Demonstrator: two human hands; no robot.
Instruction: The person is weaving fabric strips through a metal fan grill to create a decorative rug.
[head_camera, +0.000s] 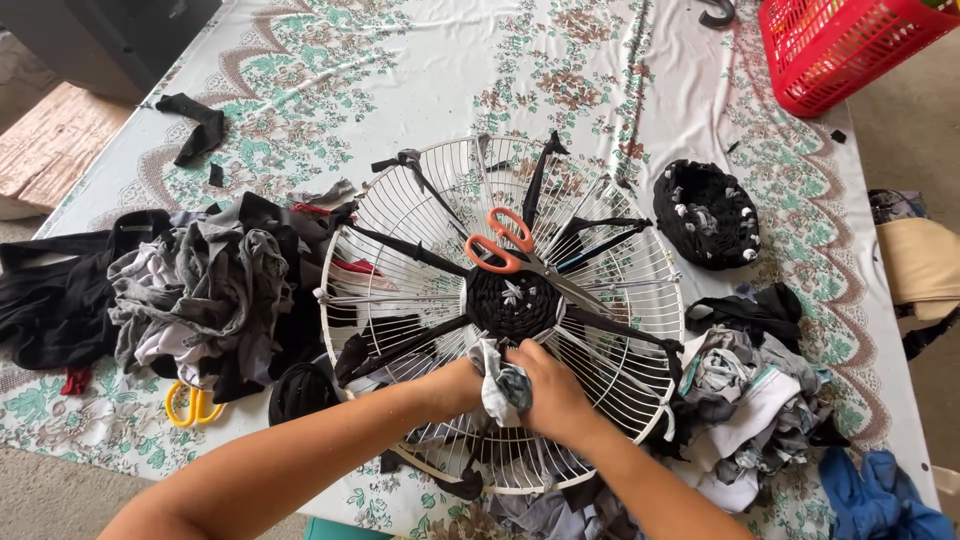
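The strip of cloth (500, 385) I am working is pale, white and grey-blue, bunched into a thick wad between my two hands. It sits on the near part of a round white wire fan guard (400, 215) that lies flat on the bench (620, 70). My left hand (452, 388) is closed around the wad's left side, and my right hand (552, 392) is closed around its right side, fingers curled tight, so both hands grip the same cloth and press close against each other.

Just beyond my hands, at the hub of the guard, is a small round woven disc (512, 303) of dark cloth with a pale fleck in it. Dark strips (405, 250) run from that disc outward along the wires like spokes, some knotted at the rim. A little farther past the disc, a pair of orange-handled scissors (498, 243) lies on the wires.

To the left of my left hand is a heap of grey and black cloth scraps (205, 290), with yellow-handled scissors (190, 405) at its near edge. To the right of my right hand lies another heap of grey and white scraps (745, 400). Farther off to the right, beyond that heap, is a small dark woven basket (706, 213), and at the far right corner a red plastic crate (835, 45). The bench is covered with a pale floral cloth.
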